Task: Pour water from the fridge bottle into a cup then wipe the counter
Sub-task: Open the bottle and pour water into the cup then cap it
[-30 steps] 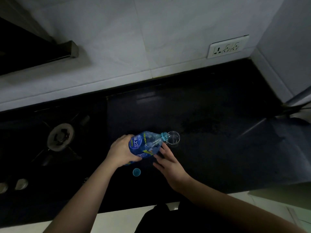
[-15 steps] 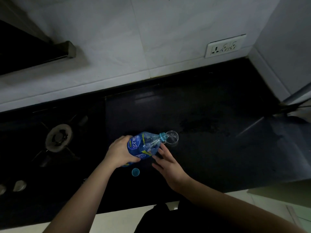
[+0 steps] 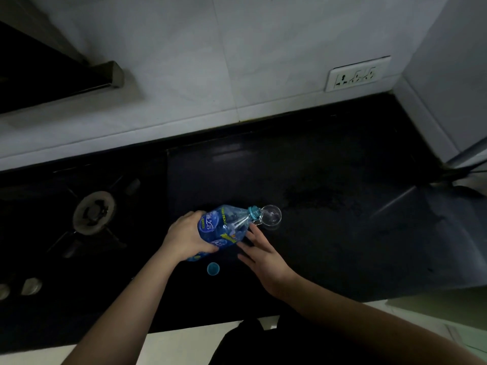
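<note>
A clear plastic bottle (image 3: 224,227) with a blue label lies tilted almost flat, its open teal neck over the rim of a small clear glass cup (image 3: 271,216) standing on the black counter (image 3: 342,246). My left hand (image 3: 187,237) grips the bottle's body from the left. My right hand (image 3: 261,255) hovers open just below the bottle's shoulder, fingers spread, fingertips near or touching the bottle. The blue bottle cap (image 3: 213,268) lies on the counter between my wrists.
A gas burner (image 3: 94,212) and stove knobs (image 3: 31,285) sit on the left. A dark wet-looking patch (image 3: 311,197) marks the counter right of the cup. A wall socket (image 3: 355,75) is on the back wall. The counter's front edge runs below my arms.
The bottle stays tilted over the cup. Both hands hold nearly the same pose; the view has shifted slightly.
</note>
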Demonstrator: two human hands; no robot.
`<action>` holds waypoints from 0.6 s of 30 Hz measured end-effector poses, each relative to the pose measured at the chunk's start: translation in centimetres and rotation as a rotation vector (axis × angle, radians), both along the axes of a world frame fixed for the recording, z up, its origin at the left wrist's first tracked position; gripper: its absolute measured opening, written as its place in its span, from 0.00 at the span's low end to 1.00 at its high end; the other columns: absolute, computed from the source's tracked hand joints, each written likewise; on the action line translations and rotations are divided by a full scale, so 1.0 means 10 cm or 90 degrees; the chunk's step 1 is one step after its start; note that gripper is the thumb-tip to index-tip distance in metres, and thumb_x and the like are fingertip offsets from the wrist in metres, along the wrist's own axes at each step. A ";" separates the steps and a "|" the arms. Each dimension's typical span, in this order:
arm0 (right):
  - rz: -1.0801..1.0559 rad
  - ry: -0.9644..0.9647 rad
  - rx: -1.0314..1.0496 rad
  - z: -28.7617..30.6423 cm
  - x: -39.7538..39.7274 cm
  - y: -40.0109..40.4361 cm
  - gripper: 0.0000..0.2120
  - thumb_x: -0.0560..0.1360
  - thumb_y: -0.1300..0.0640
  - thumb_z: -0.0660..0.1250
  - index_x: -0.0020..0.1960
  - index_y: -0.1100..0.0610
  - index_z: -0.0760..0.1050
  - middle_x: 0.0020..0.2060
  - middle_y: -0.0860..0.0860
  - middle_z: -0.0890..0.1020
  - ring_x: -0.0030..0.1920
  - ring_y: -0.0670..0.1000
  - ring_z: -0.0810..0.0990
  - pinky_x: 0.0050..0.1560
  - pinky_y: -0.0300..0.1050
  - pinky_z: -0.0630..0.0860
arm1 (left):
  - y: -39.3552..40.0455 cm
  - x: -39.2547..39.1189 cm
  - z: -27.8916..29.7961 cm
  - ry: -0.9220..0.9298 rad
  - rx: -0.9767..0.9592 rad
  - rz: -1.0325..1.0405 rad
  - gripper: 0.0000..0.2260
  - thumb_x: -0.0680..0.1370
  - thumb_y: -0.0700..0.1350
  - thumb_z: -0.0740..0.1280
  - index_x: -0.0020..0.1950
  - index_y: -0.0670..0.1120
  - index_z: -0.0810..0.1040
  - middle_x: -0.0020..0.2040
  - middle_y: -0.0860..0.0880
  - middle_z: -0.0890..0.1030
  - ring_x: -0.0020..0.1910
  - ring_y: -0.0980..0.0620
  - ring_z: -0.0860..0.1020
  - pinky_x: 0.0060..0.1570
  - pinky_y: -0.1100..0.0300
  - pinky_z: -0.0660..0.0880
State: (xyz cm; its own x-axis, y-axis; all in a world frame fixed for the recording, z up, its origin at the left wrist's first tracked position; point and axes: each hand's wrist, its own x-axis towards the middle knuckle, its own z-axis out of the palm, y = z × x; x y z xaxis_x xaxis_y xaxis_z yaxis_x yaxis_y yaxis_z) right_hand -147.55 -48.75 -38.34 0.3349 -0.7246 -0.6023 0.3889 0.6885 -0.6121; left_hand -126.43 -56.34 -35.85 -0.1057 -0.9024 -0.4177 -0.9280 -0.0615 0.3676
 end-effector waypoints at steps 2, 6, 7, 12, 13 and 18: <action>-0.001 0.000 0.005 0.02 0.01 0.00 0.29 0.79 0.66 0.59 0.74 0.42 0.60 0.62 0.40 0.76 0.67 0.48 0.73 0.67 0.50 0.69 | 0.00 0.01 0.00 -0.004 0.000 -0.004 0.39 0.52 0.59 0.79 0.61 0.53 0.75 0.51 0.55 0.76 0.52 0.52 0.77 0.57 0.52 0.74; 0.000 -0.001 0.014 0.04 0.03 -0.02 0.29 0.79 0.66 0.59 0.74 0.43 0.60 0.61 0.40 0.76 0.67 0.49 0.72 0.67 0.50 0.69 | -0.01 0.04 0.00 0.002 0.005 -0.001 0.40 0.51 0.60 0.78 0.62 0.53 0.75 0.51 0.55 0.75 0.52 0.52 0.77 0.57 0.52 0.74; 0.002 -0.003 0.014 0.05 0.03 -0.02 0.30 0.79 0.65 0.60 0.75 0.43 0.59 0.62 0.40 0.76 0.68 0.49 0.72 0.67 0.50 0.69 | -0.02 0.05 0.00 0.001 0.004 -0.003 0.40 0.51 0.60 0.78 0.62 0.53 0.75 0.51 0.55 0.75 0.52 0.52 0.77 0.57 0.52 0.74; 0.004 -0.011 0.018 0.08 0.04 -0.04 0.30 0.79 0.66 0.59 0.75 0.43 0.58 0.59 0.39 0.76 0.68 0.50 0.70 0.69 0.52 0.67 | -0.03 0.07 0.00 -0.010 -0.001 -0.007 0.38 0.54 0.58 0.80 0.62 0.53 0.75 0.51 0.54 0.75 0.52 0.51 0.77 0.57 0.52 0.74; 0.004 -0.012 0.016 0.09 0.05 -0.04 0.30 0.79 0.66 0.59 0.75 0.43 0.58 0.59 0.39 0.76 0.68 0.50 0.70 0.69 0.51 0.67 | -0.03 0.07 -0.01 -0.014 -0.001 -0.010 0.38 0.54 0.58 0.80 0.62 0.52 0.75 0.51 0.54 0.75 0.52 0.51 0.77 0.57 0.52 0.74; -0.008 -0.011 0.018 0.11 0.06 -0.02 0.27 0.79 0.66 0.59 0.68 0.37 0.61 0.61 0.40 0.75 0.68 0.50 0.71 0.70 0.51 0.67 | -0.04 0.08 -0.01 -0.027 -0.003 -0.023 0.39 0.54 0.59 0.80 0.63 0.53 0.75 0.52 0.54 0.75 0.53 0.51 0.76 0.57 0.53 0.73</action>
State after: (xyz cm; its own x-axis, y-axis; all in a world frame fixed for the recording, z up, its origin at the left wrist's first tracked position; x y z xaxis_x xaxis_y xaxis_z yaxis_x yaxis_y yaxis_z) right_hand -146.91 -48.98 -37.29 0.3361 -0.7120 -0.6164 0.4078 0.7000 -0.5862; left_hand -125.66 -56.73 -35.99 -0.1205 -0.9004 -0.4180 -0.9442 -0.0260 0.3282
